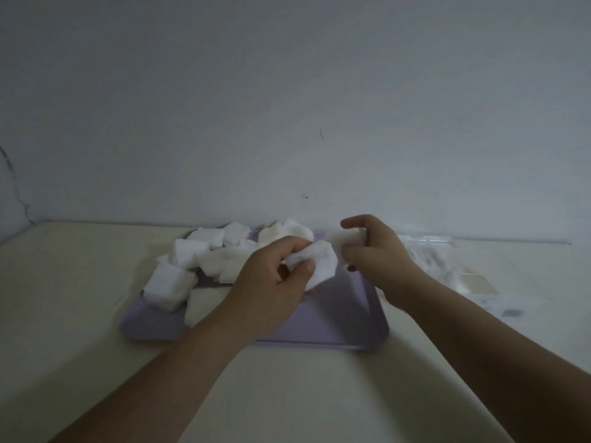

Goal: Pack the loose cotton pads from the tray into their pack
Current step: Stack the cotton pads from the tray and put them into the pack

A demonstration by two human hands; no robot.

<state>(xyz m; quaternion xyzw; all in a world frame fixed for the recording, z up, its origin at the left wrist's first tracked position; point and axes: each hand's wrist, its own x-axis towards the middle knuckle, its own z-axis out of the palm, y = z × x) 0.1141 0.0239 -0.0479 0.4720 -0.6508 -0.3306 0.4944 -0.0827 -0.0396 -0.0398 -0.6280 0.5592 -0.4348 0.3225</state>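
A lilac tray (pixel 339 318) lies on the table, with several white square cotton pads (pixel 179 273) heaped over its left and far side. Above the tray's middle, my left hand (pixel 271 282) pinches a cotton pad (pixel 321 263) between thumb and fingers. Just to the right, my right hand (pixel 374 251) has its fingers curled round a small stack of pads (pixel 350 236). The clear plastic pack (pixel 438 263) lies flat on the table to the right of the tray, partly behind my right wrist.
The cream table (pixel 287 394) stands against a pale wall (pixel 287 107). A small grey scrap (pixel 513 312) lies near the pack at the right.
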